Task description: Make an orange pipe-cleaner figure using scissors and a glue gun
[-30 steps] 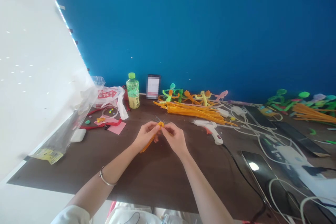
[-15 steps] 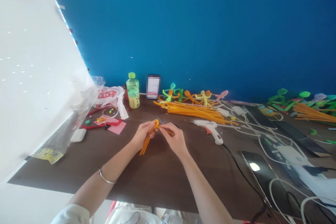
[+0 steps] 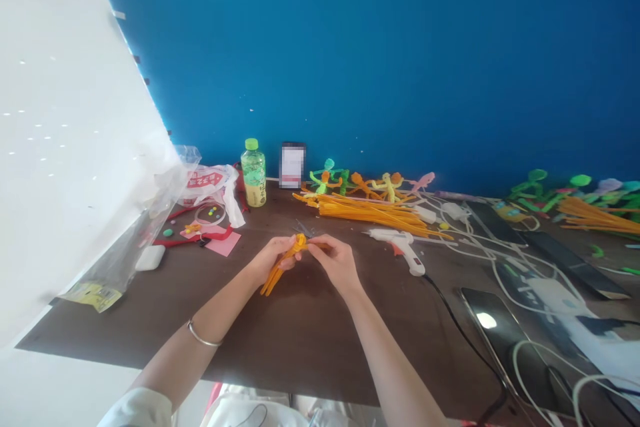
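Orange pipe cleaners [image 3: 273, 278], bent into a small knot or loop at the top, are held over the middle of the table. My left hand [image 3: 273, 258] is closed around them just below the loop, and their straight ends hang down to the lower left. My right hand [image 3: 336, 260] pinches an orange strand at the right of the loop, thumb and fingers together. Just behind the hands lies a dark pointed tool [image 3: 304, 229], perhaps scissors, partly hidden.
Behind lies a pile of orange pipe cleaners [image 3: 370, 213] before several pipe-cleaner figures [image 3: 387, 185]. A glue gun [image 3: 400, 243] with a black cord is at right, near a phone [image 3: 493, 330] and white cables. A bottle [image 3: 254, 177], plastic bags [image 3: 210, 180] and a white case [image 3: 150, 257] stand left.
The pipe cleaners have tilted, their lower ends swinging slightly to the left. My right hand has shifted a little to the right, and the loop has turned between my fingers.
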A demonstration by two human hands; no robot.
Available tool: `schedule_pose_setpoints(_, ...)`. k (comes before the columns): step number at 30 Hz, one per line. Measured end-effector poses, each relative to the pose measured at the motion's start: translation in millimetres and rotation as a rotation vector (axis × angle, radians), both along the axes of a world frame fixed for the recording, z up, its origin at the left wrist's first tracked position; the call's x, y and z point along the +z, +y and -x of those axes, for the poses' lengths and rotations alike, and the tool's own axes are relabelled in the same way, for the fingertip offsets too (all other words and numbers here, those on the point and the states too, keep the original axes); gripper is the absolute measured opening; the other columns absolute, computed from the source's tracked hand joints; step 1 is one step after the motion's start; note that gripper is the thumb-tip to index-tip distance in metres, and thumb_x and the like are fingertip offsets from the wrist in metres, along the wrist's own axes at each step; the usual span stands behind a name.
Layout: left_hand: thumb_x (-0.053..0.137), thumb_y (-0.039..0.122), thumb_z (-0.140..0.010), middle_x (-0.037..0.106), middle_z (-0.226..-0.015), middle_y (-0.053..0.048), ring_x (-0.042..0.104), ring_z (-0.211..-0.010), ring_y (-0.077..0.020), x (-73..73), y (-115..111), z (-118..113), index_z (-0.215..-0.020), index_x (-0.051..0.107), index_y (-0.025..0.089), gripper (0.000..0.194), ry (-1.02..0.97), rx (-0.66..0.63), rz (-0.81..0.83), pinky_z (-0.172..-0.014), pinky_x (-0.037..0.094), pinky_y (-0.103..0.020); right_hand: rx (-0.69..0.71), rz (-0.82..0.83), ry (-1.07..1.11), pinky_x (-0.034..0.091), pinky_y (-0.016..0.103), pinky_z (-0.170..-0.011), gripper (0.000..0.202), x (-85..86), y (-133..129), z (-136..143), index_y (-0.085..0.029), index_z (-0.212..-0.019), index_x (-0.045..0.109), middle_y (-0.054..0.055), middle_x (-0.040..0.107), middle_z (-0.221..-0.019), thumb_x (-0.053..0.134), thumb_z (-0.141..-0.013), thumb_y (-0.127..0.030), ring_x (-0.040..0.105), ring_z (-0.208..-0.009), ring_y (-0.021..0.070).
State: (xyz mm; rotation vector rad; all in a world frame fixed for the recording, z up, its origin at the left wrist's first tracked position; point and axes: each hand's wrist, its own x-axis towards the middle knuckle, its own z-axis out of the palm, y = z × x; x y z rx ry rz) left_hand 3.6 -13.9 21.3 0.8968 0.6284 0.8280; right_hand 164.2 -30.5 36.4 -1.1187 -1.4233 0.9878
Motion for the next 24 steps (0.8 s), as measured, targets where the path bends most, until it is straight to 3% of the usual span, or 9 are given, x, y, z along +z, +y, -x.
schedule_pose_setpoints(5,0.06,0.047,-0.069,0.054,-0.056,-0.002,0.024,-0.033,0.0002,-1.4,-1,0,-0.072,0.061,0.009,0.038,-0.039,-0.046,0.039,-0.035,0.017,-0.019,0.079,0.066,0.056,0.05,0.032,-0.069,0.021,-2.2,2,-1,-0.019,-0.076,0.068,0.004,0.068,-0.075,0.068,-0.065,-0.037,0.063,-0.07,0.0187)
schedule_pose_setpoints(11,0.056,0.047,-0.073,0.05,-0.055,-0.001,0.024,-0.033,0.0006,-2.9,-4,3,-0.071,0.061,0.009,0.039,-0.08,-0.185,0.141,-0.034,0.015,-0.017,0.16,0.159,0.17,0.05,0.032,-0.071,0.023,-1.5,0,1,-0.021,-0.08,0.069,0.002,0.068,-0.076,0.07,-0.062,-0.036,0.062,-0.074,0.018)
schedule_pose_setpoints(16,0.045,0.059,-0.075,0.047,-0.048,0.0,0.026,-0.03,-0.0004,-2.6,-5,-1,-0.063,0.059,0.01,0.052,-0.014,-0.246,0.21,-0.032,0.014,-0.017,0.193,0.158,0.211,0.046,0.027,-0.067,0.017,0.4,-2,2,-0.02,-0.073,0.068,0.001,0.065,-0.073,0.067,-0.067,-0.036,0.058,-0.069,0.0143)
schedule_pose_setpoints(19,0.043,0.063,-0.073,0.048,-0.047,-0.001,0.031,-0.031,-0.0019,-3.4,-4,-7,-0.063,0.059,0.01,0.056,0.078,-0.156,0.195,-0.031,0.017,-0.017,0.164,0.158,0.244,0.043,0.024,-0.058,0.016,-0.5,-2,2,-0.018,-0.071,0.067,-0.001,0.061,-0.066,0.066,-0.068,-0.034,0.052,-0.059,0.0107)
schedule_pose_setpoints(24,0.058,0.053,-0.069,0.061,-0.069,-0.005,0.051,-0.046,-0.0068,-1.4,-4,-13,-0.08,0.062,0.011,0.043,0.099,0.173,0.03,-0.043,0.039,-0.019,0.089,0.157,0.233,0.038,0.022,-0.05,0.017,-3.0,-1,2,-0.017,-0.073,0.066,-0.001,0.058,-0.06,0.066,-0.068,-0.033,0.048,-0.052,0.0093)
